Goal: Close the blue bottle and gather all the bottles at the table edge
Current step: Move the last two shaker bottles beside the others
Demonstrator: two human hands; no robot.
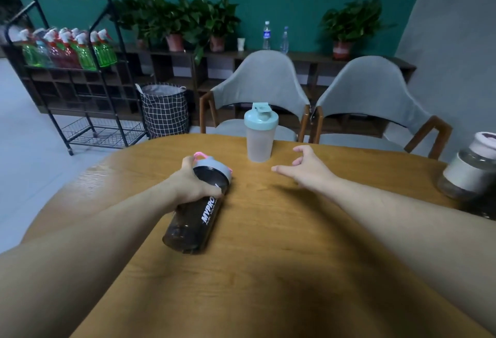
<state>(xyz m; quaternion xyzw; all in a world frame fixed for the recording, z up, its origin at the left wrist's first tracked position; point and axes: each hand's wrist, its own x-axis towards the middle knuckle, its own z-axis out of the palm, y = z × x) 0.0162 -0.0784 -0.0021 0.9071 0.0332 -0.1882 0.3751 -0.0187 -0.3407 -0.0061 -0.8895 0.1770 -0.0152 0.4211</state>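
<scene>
1. A person's left hand (pixel 191 180) grips a dark smoke-tinted shaker bottle (pixel 197 211) just below its grey lid (pixel 216 167), fingers wrapped round the upper body; the bottle tilts with its base toward the camera, and whether that base touches the wooden table (pixel 281 230) cannot be told.

2. A pink loop (pixel 199 154) rises from the grey lid beside the knuckles, and white lettering runs down the dark bottle's side.

3. The right hand (pixel 306 167) hovers over the table with nothing in it, thumb stretched left and fingers curled and spread, well apart from the left hand.

4. The blue bottle (pixel 259 136), a frosted clear shaker with a pale blue lid (pixel 261 117), stands upright near the table's far edge, just beyond and between the two hands; its flip cap (pixel 262 108) is raised, leaving the spout uncovered.

5. At the right edge of the frame, a glass bottle (pixel 469 171) with a pale sleeve and a pinkish-white cap stands on the table, partly cut off from view and well apart from the other two.

6. Two grey upholstered chairs (pixel 370 93) with wooden arms face the table from the far side.

7. Behind them, a low dark shelf (pixel 166 69) along a green wall carries potted plants (pixel 177 18) and two clear water bottles (pixel 266 35).

8. To the left, a black metal rack (pixel 80 74) holds spray bottles (pixel 67 47), with a checked laundry basket (pixel 165 109) beside it.
</scene>
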